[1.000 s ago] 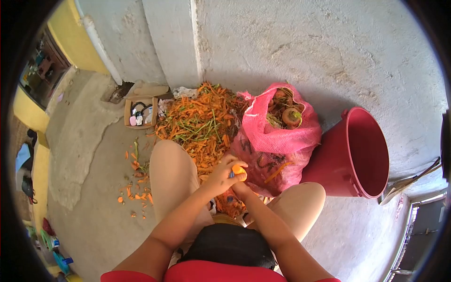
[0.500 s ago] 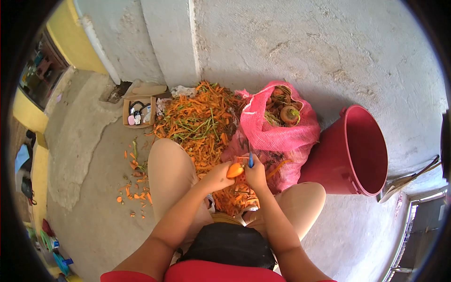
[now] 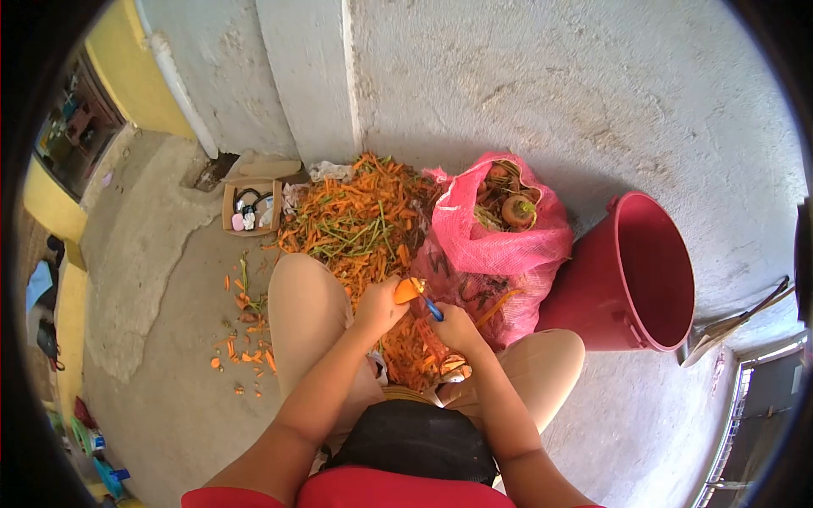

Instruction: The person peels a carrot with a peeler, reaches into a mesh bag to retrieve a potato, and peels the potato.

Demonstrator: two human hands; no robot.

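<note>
Centrally, a carrot (image 3: 409, 291) faced a blue tool (image 3: 434, 309).
The left hand (image 3: 380, 307) gripped the carrot, roughly sideways, just upper-left of the tool the right hand (image 3: 457, 329) clasped.

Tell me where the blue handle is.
In the head view, the blue handle is near the centre, in the right hand, just right of the carrot in the left hand.
</note>
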